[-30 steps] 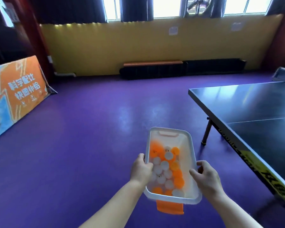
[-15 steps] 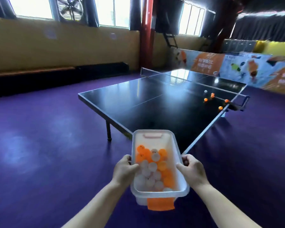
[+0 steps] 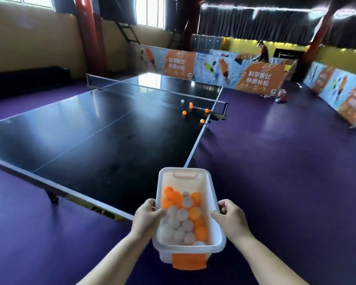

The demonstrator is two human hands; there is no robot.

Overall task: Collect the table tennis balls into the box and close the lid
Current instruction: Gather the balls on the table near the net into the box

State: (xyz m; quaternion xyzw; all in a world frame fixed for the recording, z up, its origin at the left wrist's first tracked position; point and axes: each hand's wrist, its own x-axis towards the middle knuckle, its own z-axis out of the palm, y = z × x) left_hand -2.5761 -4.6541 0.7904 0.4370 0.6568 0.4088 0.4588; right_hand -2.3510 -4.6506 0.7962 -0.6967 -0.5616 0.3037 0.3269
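Observation:
I carry a clear plastic box [image 3: 213, 194] with orange latches, lidless, in front of me above the table's near corner. My left hand [image 3: 147, 214] grips its left rim and my right hand [image 3: 230, 218] grips its right rim. Inside lie several white and orange balls [image 3: 183, 219]. On the black table tennis table [image 3: 80, 128], close to the net [image 3: 152, 92] at the right side, rest several loose balls: orange ones [image 3: 184, 112] and one white ball [image 3: 182, 101]. No lid is visible.
Purple floor surrounds the table. Printed barrier panels [image 3: 255, 77] fence the court at the back and right. A red pillar [image 3: 84, 33] and a dark bench [image 3: 29, 79] stand at the left wall. A person [image 3: 262, 51] is far behind the barriers.
My view has swung right and I have come closer to the table; its near corner now lies under the box. Both hands keep the same hold on the box.

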